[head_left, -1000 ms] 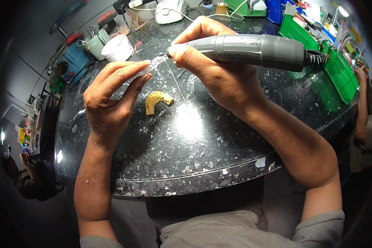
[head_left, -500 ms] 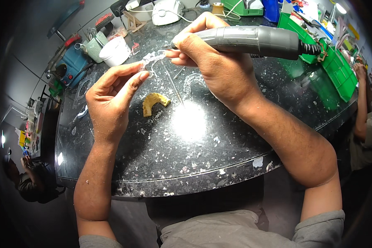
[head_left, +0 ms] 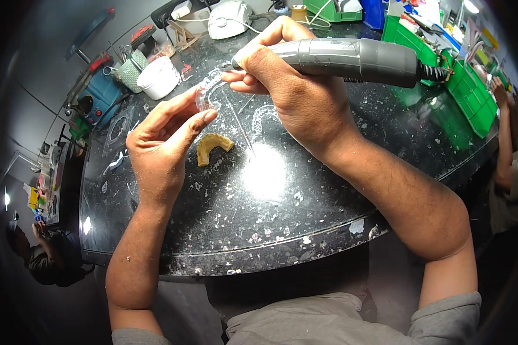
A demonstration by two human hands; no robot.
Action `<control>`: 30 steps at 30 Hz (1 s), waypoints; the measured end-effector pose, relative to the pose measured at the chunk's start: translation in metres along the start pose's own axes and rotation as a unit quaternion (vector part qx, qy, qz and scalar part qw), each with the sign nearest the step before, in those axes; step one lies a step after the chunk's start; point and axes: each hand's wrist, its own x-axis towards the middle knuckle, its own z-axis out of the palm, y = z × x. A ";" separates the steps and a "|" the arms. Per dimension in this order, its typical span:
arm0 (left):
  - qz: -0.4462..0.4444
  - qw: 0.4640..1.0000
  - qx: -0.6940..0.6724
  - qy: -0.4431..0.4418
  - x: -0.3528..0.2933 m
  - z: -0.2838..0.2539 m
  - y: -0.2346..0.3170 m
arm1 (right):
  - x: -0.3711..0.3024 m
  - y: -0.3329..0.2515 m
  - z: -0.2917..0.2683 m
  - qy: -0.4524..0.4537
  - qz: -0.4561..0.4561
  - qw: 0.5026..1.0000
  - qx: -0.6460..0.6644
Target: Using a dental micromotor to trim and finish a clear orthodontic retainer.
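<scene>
My left hand (head_left: 164, 132) pinches one end of a clear dental aligner (head_left: 204, 96) between thumb and fingers, above the bench. Wrapped round a dark grey rotary handpiece (head_left: 351, 59), my right hand (head_left: 296, 80) brings the tool's tip close to the aligner's far end; whether tip and plastic touch I cannot tell. Its lower fingers are at the aligner's edge. A yellow dental arch model (head_left: 214, 148) lies on the bench beside my left hand. Another clear aligner (head_left: 263, 118) rests near my right wrist, and a thin metal instrument (head_left: 239, 123) lies between the two.
The black bench (head_left: 224, 236) is strewn with white dust and scraps. A white tub (head_left: 158, 77), a patterned cup (head_left: 133, 69) and a blue machine (head_left: 101, 95) stand back left. A white device (head_left: 229, 20) is behind; green bins (head_left: 472, 98) hold supplies at right. Other people work at both sides.
My left hand has shifted slightly right and turned the aligner, so its arch now stands more upright. My right hand and the handpiece have moved slightly left.
</scene>
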 end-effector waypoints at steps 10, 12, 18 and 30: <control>0.107 0.988 0.107 -0.010 -0.001 -0.002 -0.002 | 0.000 0.001 0.003 0.012 0.027 0.998 0.058; 0.115 0.987 0.110 -0.011 -0.001 -0.002 -0.002 | 0.000 0.001 0.002 0.007 0.024 0.998 0.050; 0.112 0.987 0.116 -0.013 -0.001 -0.003 -0.001 | 0.000 0.003 0.007 0.043 0.052 0.991 0.119; 0.100 0.986 0.130 -0.010 0.001 -0.004 0.001 | 0.001 -0.001 0.001 -0.009 -0.010 1.000 -0.028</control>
